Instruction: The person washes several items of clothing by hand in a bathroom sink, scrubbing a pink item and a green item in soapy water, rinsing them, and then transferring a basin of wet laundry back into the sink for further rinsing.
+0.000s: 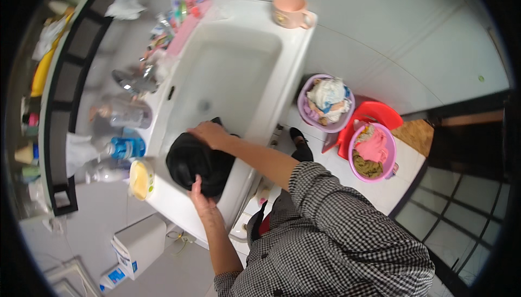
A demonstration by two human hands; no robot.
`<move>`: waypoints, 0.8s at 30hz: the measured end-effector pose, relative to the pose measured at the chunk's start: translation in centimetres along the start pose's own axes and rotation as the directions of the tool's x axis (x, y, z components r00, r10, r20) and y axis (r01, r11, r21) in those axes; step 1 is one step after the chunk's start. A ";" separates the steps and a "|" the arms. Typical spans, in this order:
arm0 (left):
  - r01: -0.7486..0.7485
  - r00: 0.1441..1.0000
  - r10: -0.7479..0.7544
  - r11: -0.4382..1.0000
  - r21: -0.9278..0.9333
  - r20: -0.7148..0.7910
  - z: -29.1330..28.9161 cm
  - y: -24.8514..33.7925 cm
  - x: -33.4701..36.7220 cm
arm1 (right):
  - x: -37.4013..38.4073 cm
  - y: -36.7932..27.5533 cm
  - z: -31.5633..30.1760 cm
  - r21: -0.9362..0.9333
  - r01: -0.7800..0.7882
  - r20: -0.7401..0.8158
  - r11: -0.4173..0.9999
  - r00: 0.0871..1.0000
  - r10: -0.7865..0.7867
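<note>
A bulky black soft thing point(198, 164), with a smooth, slightly shiny and creased surface, lies bunched at the near end of the white basin point(274, 101). It may be a bag, but its kind does not show clearly. My right hand point(210, 134) grips its upper edge, fingers bent over the material. At its lower edge, my left hand point(203, 202) has hold of it, with one finger or the thumb pointing up along the side. Most of the left fingers are hidden behind the black material.
A pink mug point(291, 10) stands on the basin's far corner. Along its left rim are a faucet point(135, 81), a blue bottle point(127, 148) and a yellow soap box point(141, 180). Purple tubs of clothes point(302, 113) point(354, 162) and a red stool point(386, 113) stand to the right.
</note>
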State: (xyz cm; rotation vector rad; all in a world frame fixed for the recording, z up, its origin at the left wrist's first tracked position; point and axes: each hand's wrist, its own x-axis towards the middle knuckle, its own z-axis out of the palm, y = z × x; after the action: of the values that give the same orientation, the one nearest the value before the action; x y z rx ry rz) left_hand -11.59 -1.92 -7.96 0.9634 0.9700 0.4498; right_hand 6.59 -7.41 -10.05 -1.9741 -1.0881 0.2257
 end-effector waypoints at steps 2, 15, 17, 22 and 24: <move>-0.041 0.998 0.042 0.999 -0.027 0.042 1.0 0.0 -0.2 | 0.1 1.5 0.6 -0.041 -0.001 0.005 0.999 1.000 0.001; -0.136 0.985 0.148 0.983 -0.124 0.091 1.8 0.4 -1.0 | -0.8 3.6 1.6 -0.058 0.241 -0.076 0.969 0.967 -0.245; -0.137 0.981 0.151 0.984 -0.114 0.121 1.7 0.3 -0.9 | -0.9 3.8 1.7 -0.062 0.244 -0.054 0.968 0.968 -0.247; -0.161 0.978 0.175 0.979 -0.123 0.112 1.6 0.0 -0.8 | -1.0 4.5 2.1 -0.038 0.293 -0.126 0.955 0.947 -0.295; -0.148 0.979 0.162 0.982 -0.114 0.125 1.9 0.2 -0.8 | -1.0 4.8 2.2 -0.025 0.304 -0.131 0.952 0.943 -0.305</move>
State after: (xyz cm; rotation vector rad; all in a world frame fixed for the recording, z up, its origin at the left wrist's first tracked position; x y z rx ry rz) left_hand -10.39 -3.31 -7.03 0.9657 0.7457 0.5549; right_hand 7.83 -8.16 -15.24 -1.7669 -1.2862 -0.0742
